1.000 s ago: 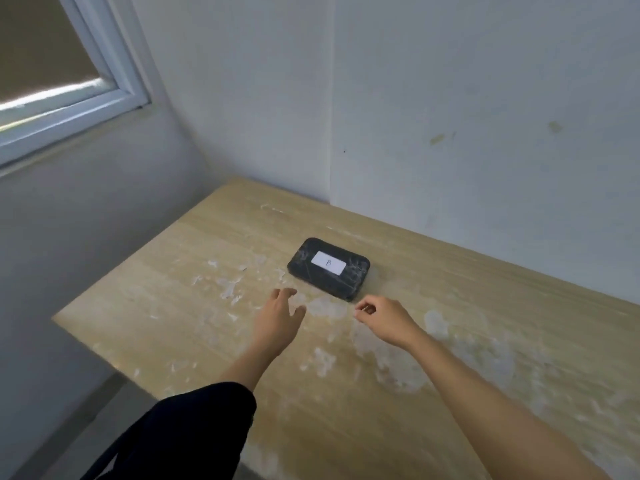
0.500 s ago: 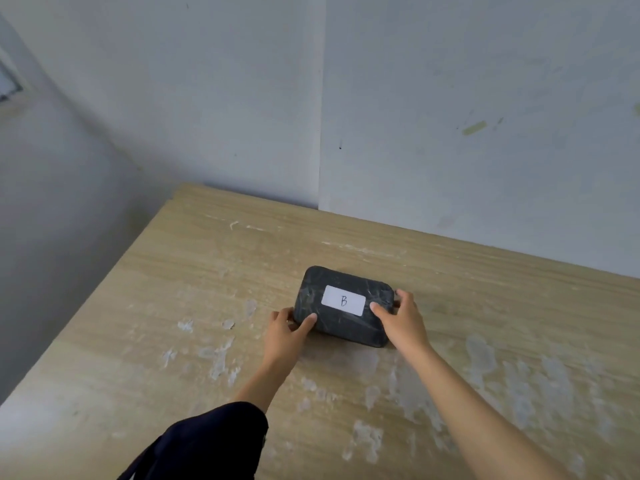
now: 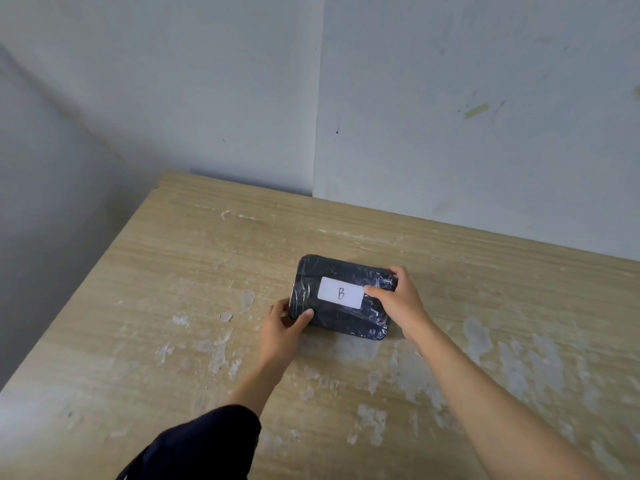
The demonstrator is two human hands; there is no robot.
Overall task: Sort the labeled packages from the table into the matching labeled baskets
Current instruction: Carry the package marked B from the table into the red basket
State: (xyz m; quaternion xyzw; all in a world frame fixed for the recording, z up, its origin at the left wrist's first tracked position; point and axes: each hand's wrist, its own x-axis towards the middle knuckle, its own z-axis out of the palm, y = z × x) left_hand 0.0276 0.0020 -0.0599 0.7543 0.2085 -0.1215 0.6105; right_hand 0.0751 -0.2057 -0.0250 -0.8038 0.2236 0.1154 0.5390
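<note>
We have closed both hands, left hand (image 3: 282,327) and right hand (image 3: 398,299), onto the B package (image 3: 341,299) at frame centre, so its lift toward the B basket can start.

From my feed I see two arms. The left hand (image 3: 281,332) is bare, and well back from it, past a bare forearm, a dark navy sleeve (image 3: 204,445) bunches loosely around the upper arm. The right hand (image 3: 398,303) is bare too, with no sleeve behind it along the visible arm.
</note>
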